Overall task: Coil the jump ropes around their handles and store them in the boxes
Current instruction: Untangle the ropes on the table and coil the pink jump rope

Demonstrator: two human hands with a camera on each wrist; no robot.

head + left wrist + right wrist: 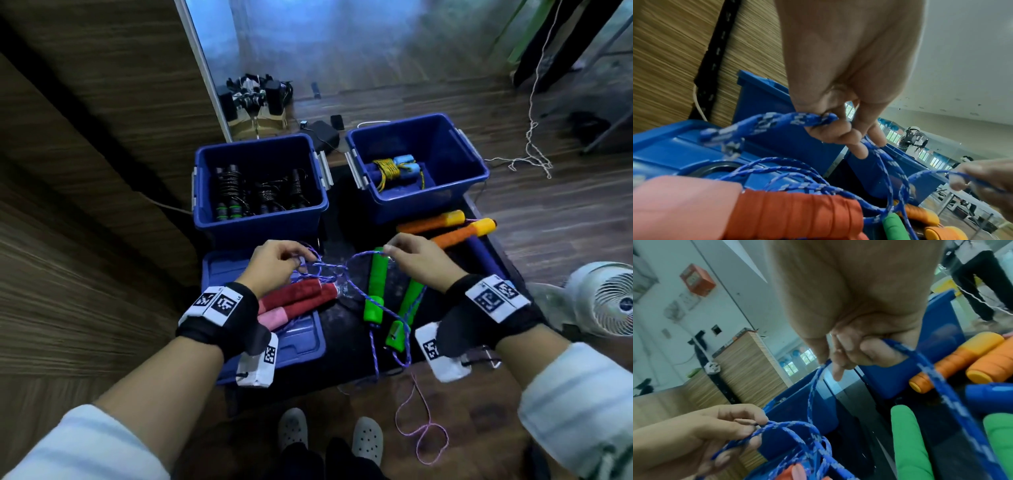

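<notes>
My left hand [274, 263] pinches a loop of the blue-and-white rope [329, 266], fingers curled round it, above the red handles [301, 298] that lie on a blue lid [301, 342] at about 7 o'clock on the dark worktop [346, 329]. My right hand [419, 258] pinches the same rope between thumb and fingertips, just over the green handles [376, 284] at the centre. The rope is tangled between both hands. Orange handles [445, 228] lie at 2 o'clock. The left box [260, 219] at 11 o'clock holds black coiled ropes; the right box [421, 202] at 1 o'clock holds one yellow-roped bundle.
</notes>
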